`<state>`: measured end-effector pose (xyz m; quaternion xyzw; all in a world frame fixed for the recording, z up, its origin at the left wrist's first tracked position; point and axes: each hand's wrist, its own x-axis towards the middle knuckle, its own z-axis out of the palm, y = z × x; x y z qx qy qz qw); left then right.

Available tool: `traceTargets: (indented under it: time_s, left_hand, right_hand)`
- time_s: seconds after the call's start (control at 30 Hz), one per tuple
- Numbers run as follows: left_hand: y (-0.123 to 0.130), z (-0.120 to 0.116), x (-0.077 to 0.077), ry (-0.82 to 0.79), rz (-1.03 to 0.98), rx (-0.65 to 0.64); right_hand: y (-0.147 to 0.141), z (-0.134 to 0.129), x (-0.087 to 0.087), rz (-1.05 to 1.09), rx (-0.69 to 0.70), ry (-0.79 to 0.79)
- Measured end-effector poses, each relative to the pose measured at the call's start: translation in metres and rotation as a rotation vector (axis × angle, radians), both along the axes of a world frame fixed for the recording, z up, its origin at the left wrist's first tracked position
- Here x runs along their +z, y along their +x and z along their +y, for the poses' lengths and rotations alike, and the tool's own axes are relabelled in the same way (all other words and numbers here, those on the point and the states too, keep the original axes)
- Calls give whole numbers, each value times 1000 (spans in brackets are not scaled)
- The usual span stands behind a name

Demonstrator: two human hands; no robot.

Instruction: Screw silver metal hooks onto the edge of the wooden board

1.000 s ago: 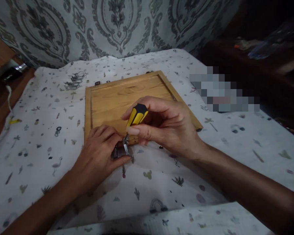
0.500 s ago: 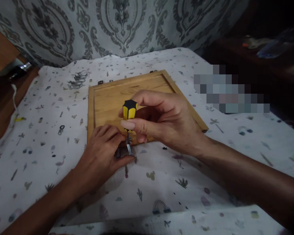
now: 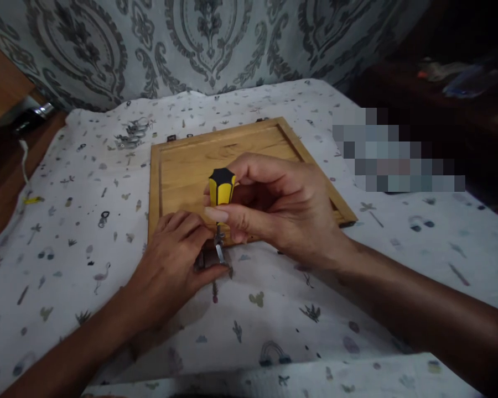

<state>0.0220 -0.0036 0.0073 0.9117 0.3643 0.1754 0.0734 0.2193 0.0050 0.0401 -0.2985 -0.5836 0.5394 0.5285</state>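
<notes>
A yellow and black screwdriver (image 3: 222,188) stands nearly upright between the thumb and fingers of my right hand (image 3: 278,204). Its tip meets a small metal hinge (image 3: 219,250) at the near edge of the wooden panel (image 3: 191,166). My left hand (image 3: 172,254) is closed around the hinge, thumb on the near side and fingers on the panel side. Part of the hinge is hidden by the left fingers. The panel lies flat, with a raised frame round its edge.
Several metal hinges (image 3: 133,134) lie in a pile at the back left of the patterned cloth (image 3: 120,326). A white cable (image 3: 24,160) with a yellow tag runs along the left edge. A pixelated area covers the right side.
The screwdriver handle has turned slightly in my right fingers. The left hand stays on the hinge, and the view has shifted a little.
</notes>
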Motion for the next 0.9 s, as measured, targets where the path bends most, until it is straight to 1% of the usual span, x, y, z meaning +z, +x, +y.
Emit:
traceTargets:
  time_s: [0.17, 0.27, 0.43, 0.63, 0.9]
  left_hand:
    - [0, 0, 1, -37, 22, 10]
    - [0, 0, -1, -42, 8, 18]
    - [-1, 0, -1, -33, -4, 12]
    - [-1, 1, 0, -50, 13, 7]
    - [-1, 1, -1, -49, 0, 13]
  right_hand:
    - [2, -3, -1, 70, -189, 145]
    - [6, -5, -1, 26, -232, 135]
    - [6, -8, -5, -37, -242, 62]
    - [5, -7, -7, 9, -197, 53]
    - [5, -6, -9, -22, -157, 51]
